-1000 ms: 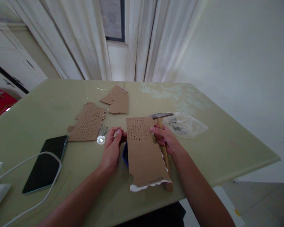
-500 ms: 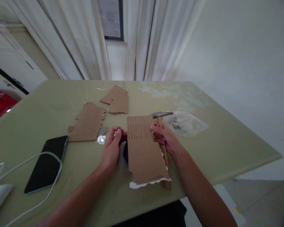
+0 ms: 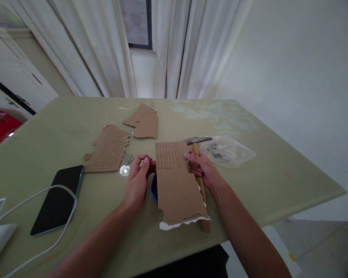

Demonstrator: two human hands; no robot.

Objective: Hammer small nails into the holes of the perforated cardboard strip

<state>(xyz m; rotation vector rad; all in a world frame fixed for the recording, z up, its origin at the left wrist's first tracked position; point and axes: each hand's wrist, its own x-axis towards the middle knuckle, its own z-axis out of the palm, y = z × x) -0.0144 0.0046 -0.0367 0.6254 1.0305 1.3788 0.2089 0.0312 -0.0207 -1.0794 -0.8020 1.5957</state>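
A torn piece of brown cardboard (image 3: pixel 178 193) with rows of punched holes lies tilted over a blue container (image 3: pixel 154 188), mostly hidden beneath it. My right hand (image 3: pixel 201 166) is closed around the wooden handle of a hammer (image 3: pixel 202 193), its thumb on the cardboard's right edge. Beside the left edge, my left hand (image 3: pixel 137 181) is closed in a pinch; a tiny dark thing shows at the fingertips, too small to name. Several nails (image 3: pixel 127 159) lie by a shiny round disc (image 3: pixel 124 170), left of that hand.
Another perforated cardboard piece (image 3: pixel 108 150) lies at left, with torn scraps (image 3: pixel 146 123) behind. A clear plastic bag (image 3: pixel 227 151) with dark bits sits right of the hammer head. A black tablet (image 3: pixel 58 200) and white cable (image 3: pixel 71 193) are at front left on the table (image 3: pixel 278 170).
Both hands, the hammer and the cardboard keep nearly the same places. Only a slight shift of the camera view shows.
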